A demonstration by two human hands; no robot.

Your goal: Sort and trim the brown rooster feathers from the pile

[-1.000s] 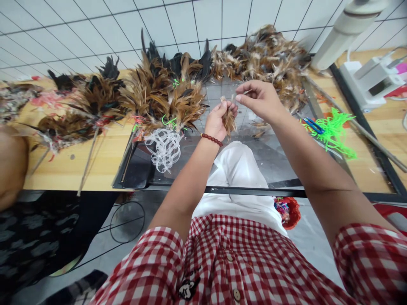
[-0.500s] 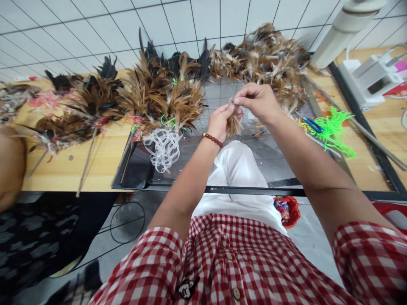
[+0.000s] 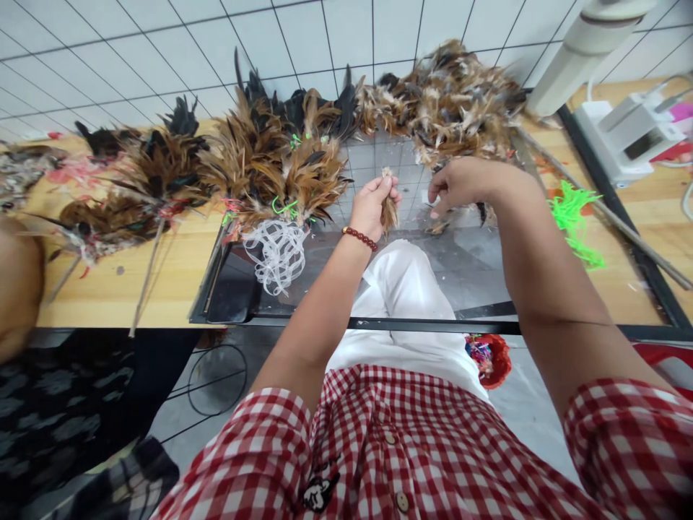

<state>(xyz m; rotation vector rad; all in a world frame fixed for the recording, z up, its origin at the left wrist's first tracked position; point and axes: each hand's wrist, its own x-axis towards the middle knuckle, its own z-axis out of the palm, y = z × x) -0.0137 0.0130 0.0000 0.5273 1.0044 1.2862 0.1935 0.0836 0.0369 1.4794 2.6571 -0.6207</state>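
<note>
My left hand [image 3: 373, 206], with a red bead bracelet on the wrist, is closed round a small bunch of brown feathers [image 3: 388, 214] over the glass surface. Its pale quill ends stick up above the fingers. To the right, my right hand [image 3: 460, 186] hangs over the glass with its fingers apart and bent downward, and nothing shows between them. Beneath and beside it lie a few loose feathers [image 3: 437, 225]. The large pile of brown and white feathers [image 3: 460, 101] rises just behind my right hand.
Tied brown and black feather bunches [image 3: 292, 166] stand left of centre, with a clump of clear strips [image 3: 277, 256] before them. Bright green strings [image 3: 577, 224], a stick [image 3: 617, 217], a white pipe [image 3: 574, 65] and a power strip [image 3: 611, 144] are on the right. Another person's arm [image 3: 19, 282] shows far left.
My right hand has left the quill ends, moved right and down, and opened; its forearm now covers the blue tool. My left hand keeps the bunch, almost unmoved.
</note>
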